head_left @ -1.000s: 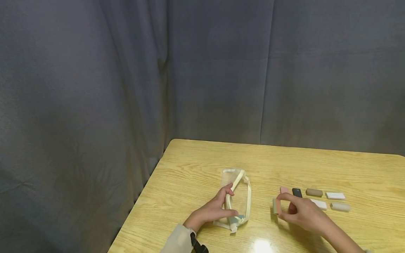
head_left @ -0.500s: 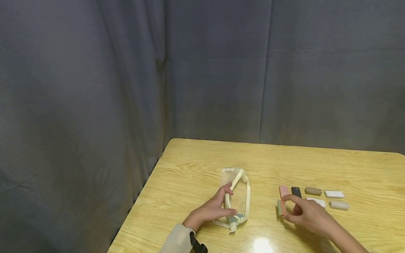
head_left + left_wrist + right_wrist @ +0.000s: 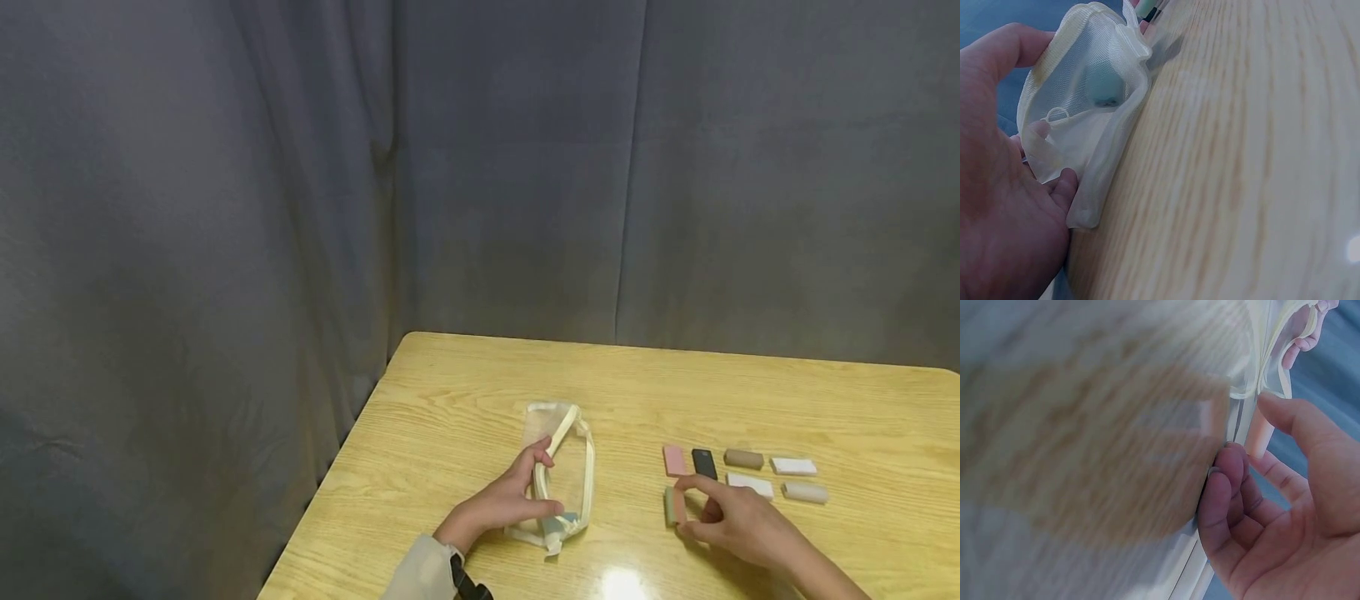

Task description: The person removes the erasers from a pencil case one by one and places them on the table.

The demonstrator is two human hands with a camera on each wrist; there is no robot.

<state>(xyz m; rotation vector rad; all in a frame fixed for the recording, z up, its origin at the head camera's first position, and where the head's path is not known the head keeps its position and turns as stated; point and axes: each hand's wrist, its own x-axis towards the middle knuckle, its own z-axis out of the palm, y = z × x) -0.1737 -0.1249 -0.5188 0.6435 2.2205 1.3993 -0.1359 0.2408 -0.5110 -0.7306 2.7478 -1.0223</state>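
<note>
My left hand (image 3: 502, 498) holds a see-through mesh pouch (image 3: 574, 467) with cream edging, its mouth spread between thumb and fingers. A blue-green block (image 3: 1105, 84) shows inside through the mesh. To the right, my right hand (image 3: 738, 521) pinches a small eraser-like block, green on one side and orange on the other (image 3: 671, 507), between thumb and index finger, close over the table. The right wrist view shows its orange side (image 3: 1260, 434), while the other fingers curl below near the tabletop.
Beyond the right hand lie a pink block (image 3: 674, 460), a black block (image 3: 703, 463), a brown block (image 3: 744, 458), two white blocks (image 3: 793, 466) and a beige one (image 3: 805, 492). The wooden table (image 3: 465, 375) ends at a dark curtain (image 3: 517, 167).
My right hand, with the two-tone block pinched in it, has shifted a little to the right and nearer, away from the pouch. The left hand and pouch stay put.
</note>
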